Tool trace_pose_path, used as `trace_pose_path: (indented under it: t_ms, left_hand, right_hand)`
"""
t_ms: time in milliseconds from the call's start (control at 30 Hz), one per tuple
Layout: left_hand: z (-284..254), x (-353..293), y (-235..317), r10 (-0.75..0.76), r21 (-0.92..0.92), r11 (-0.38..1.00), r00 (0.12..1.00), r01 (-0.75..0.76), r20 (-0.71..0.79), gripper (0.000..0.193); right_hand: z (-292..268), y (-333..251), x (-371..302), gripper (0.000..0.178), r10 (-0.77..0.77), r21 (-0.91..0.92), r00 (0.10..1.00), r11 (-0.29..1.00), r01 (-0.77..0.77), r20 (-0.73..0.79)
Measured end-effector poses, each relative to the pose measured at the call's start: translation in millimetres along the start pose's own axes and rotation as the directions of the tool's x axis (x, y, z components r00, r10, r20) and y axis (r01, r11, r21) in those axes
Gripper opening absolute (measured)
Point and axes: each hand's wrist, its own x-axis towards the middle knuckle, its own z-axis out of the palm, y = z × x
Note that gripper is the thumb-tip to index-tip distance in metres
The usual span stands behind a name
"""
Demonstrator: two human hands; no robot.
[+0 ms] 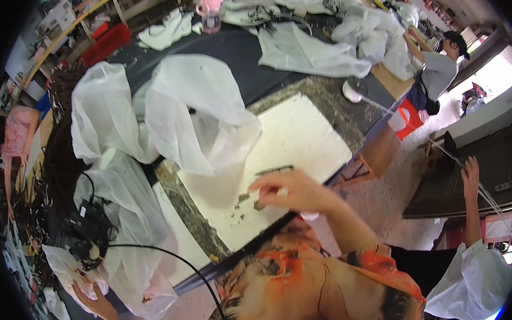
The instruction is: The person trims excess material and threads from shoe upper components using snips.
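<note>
- Workshop clutter surrounds your dark worktable (233,53).
- Small dark bits (242,198) lie on the white board (296,127) before you.
- Your right hand (277,190) is just beside them, fingers curled; whether they grip anything, you cannot tell.
- Your left hand (90,301), at lower left, spreads its fingers against white plastic (76,269); any grip is unclear.
- Sheer bags (192,106) overlap the board's left part.
- Farther off, you see a pink cup (211,7).
- At your right, a co-worker's hand (471,173) is raised.
</note>
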Motion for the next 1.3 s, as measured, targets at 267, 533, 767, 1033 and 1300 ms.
trace_pose_path:
  t_ms: [267, 533, 767, 1033, 1300]
  left_hand:
    - [-15.1, -147.1, 27.7, -0.404, -0.461, 0.65, 0.789, 0.604, 0.463, 0.028]
    - [177.3, -40.4, 297.9, 0.078, -0.056, 0.52, 0.019, 0.852, 0.997, 0.021]
    - [-18.3, -133.4, 341.3, 0.633, -0.57, 0.463, 0.198, 0.679, 0.749, 0.015]
    - [-30.9, -96.9, 435.3, 0.413, -0.276, 0.195, 0.177, 0.941, 0.894, 0.016]
    - [19.1, -64.9, 468.0, 0.169, -0.44, -0.228, 0.481, 0.868, 0.86, 0.056]
  right_hand:
    - [-71.3, 74.0, -32.2, 0.025, 0.022, -0.166, 0.817, 0.975, -0.144, -0.577]
    - [-9.3, 122.7, -1.8, 0.036, -0.201, -0.336, 0.819, 0.942, 0.011, -0.538]
    - [-8.4, 121.2, -16.4, 0.024, -0.313, -0.62, 0.81, 0.781, -0.077, -0.496]
    - [-11.2, 111.7, -2.8, 0.019, -0.234, -0.517, 0.903, 0.856, 0.016, -0.36]
    - [-16.9, 103.9, -9.9, 0.02, 0.16, 0.535, 0.946, 0.845, 0.017, -0.283]
